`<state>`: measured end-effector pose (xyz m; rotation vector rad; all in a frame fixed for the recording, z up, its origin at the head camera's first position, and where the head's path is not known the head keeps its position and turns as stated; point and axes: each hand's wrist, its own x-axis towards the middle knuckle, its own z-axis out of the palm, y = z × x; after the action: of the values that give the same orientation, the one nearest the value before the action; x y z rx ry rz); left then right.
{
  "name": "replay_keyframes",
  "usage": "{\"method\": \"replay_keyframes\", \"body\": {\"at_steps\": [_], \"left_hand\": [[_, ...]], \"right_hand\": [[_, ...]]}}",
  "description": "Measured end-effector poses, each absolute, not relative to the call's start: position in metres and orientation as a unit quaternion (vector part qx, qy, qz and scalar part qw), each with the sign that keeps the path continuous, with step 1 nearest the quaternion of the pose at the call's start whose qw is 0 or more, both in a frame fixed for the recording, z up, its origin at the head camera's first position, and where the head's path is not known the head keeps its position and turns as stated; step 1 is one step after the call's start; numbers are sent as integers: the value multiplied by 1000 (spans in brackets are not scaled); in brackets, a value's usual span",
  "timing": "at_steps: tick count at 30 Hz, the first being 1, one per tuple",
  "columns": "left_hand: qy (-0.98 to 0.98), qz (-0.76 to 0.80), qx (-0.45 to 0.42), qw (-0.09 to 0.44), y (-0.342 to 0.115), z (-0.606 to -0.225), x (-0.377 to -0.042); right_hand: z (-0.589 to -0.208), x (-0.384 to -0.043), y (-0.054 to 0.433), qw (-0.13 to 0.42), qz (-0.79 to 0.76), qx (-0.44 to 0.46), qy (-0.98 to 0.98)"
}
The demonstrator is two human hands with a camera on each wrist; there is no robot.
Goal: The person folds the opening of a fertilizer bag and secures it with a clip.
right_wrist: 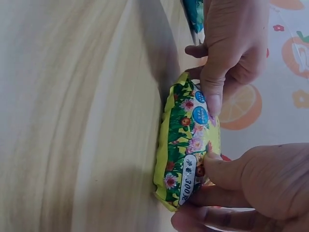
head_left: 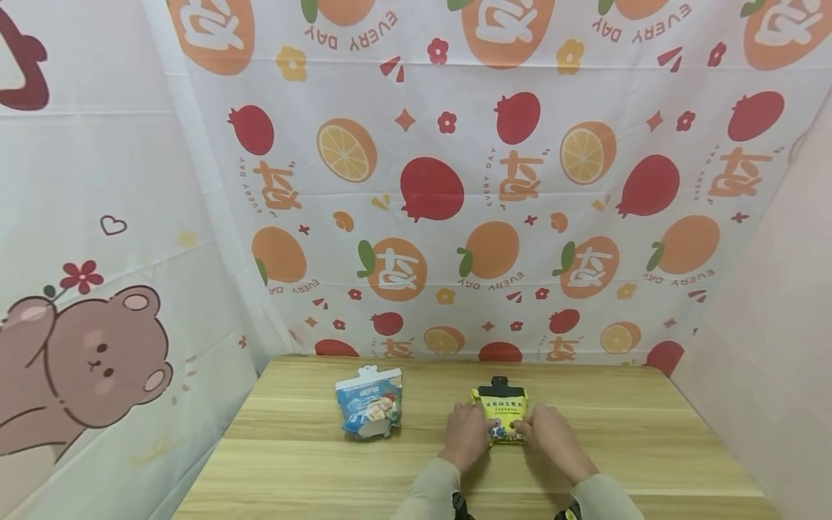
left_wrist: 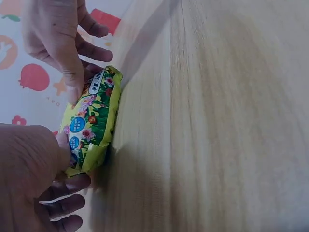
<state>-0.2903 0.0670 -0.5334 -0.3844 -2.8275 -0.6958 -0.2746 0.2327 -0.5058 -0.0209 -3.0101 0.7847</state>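
Note:
A yellow packet [head_left: 505, 412] with a flower-printed green end lies on the wooden table, a black clip [head_left: 499, 387] across its far edge. From its left side my left hand [head_left: 466, 433] holds it, the thumb on the packet's top and the fingers by its edge. My right hand [head_left: 552, 437] grips the opposite side in the same way. Close up in the left wrist view, the packet [left_wrist: 94, 121] looks plump, and the left fingers [left_wrist: 63, 205] stick out past its corner. In the right wrist view, the right thumb [right_wrist: 224, 169] presses on its printed face.
To the left on the table [head_left: 292, 462] stands a blue bag [head_left: 370, 410] with a white clip [head_left: 368, 375] along its top. Behind the table's far edge hangs a fruit-printed cloth [head_left: 448, 289], and a bear-printed cloth [head_left: 107, 361] hangs at the left.

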Motion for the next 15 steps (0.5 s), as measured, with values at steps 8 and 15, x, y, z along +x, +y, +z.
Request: {"method": "replay_keyframes", "body": {"at_steps": [8, 15], "left_hand": [[-944, -305, -117, 44, 68, -530, -294], [-946, -304, -112, 29, 67, -530, -300]], "right_hand": [[-505, -282, 235, -10, 259, -20, -966], [-503, -285, 238, -17, 260, -22, -965]]}}
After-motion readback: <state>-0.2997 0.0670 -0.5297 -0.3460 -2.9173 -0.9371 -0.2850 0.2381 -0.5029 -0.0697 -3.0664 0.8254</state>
